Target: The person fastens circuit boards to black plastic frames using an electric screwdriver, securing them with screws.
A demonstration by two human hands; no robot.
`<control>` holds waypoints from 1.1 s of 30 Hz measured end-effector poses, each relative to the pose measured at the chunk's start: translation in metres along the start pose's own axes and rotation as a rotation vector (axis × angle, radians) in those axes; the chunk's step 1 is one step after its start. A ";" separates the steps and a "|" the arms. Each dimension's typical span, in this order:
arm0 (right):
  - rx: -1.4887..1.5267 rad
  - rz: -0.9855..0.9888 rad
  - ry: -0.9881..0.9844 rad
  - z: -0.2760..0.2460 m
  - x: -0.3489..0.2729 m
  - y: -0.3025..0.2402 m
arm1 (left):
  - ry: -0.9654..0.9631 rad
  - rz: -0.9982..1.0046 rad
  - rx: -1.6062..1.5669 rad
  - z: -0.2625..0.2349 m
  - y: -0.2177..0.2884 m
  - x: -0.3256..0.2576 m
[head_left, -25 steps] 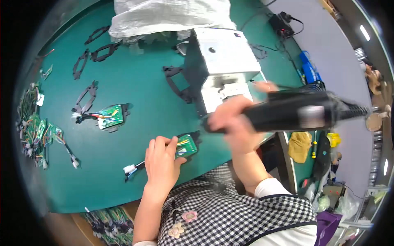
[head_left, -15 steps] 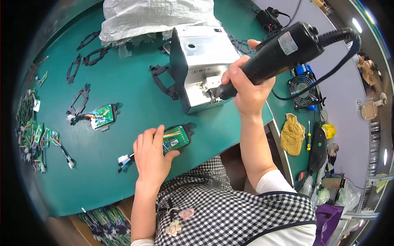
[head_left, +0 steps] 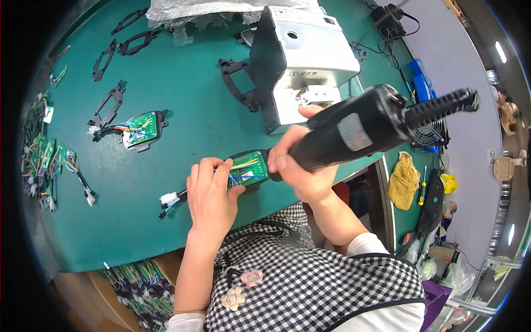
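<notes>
My right hand (head_left: 308,176) is wrapped round a thick black electric screwdriver (head_left: 326,143), tilted with its cable end up to the right. The driver's lower end is hidden by my fingers, close to the right end of a green circuit board (head_left: 253,169). That board sits in a black plastic frame, with yellow and blue wires on it. My left hand (head_left: 211,196) grips the board's left part, thumb at the near edge and fingertips at the far one. White and black connectors (head_left: 170,200) stick out left of this hand. Beyond the driver stands a silver screw feeder (head_left: 315,52).
Another wired board (head_left: 145,130) in a frame lies farther left, near several bare black frames (head_left: 108,105). Wired boards are heaped (head_left: 38,160) at the left edge. A fan (head_left: 430,133), a yellow glove (head_left: 405,181) and a small screwdriver (head_left: 423,191) lie to the right.
My right hand has brought the electric screwdriver from the screw feeder down and toward me, to the board's right end. My left hand stays on the board.
</notes>
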State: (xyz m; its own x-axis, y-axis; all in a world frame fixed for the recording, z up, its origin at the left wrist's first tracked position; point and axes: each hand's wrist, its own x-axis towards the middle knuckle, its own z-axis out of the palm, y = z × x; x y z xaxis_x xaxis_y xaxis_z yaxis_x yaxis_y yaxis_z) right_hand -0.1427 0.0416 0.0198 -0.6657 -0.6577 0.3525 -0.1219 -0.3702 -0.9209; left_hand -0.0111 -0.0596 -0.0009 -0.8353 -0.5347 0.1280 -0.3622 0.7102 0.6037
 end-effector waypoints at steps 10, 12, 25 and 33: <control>-0.313 -0.270 -0.306 -0.006 -0.002 0.007 | 0.095 0.082 0.070 0.006 -0.001 -0.002; -0.180 -0.196 -0.088 -0.005 0.002 -0.011 | 0.030 0.035 0.046 0.005 -0.002 -0.005; -0.141 -0.291 0.202 -0.035 0.058 -0.046 | 0.175 -0.021 -0.005 0.001 -0.014 -0.013; 0.060 -0.159 -0.024 0.049 0.034 0.000 | 0.245 0.032 -0.098 0.011 -0.018 -0.016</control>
State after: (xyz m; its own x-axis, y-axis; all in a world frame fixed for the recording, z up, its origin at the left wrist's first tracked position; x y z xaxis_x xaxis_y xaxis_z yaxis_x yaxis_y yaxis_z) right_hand -0.1293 -0.0127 0.0397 -0.6237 -0.6031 0.4972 -0.1794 -0.5087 -0.8421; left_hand 0.0041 -0.0584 -0.0228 -0.7163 -0.6161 0.3277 -0.2854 0.6872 0.6680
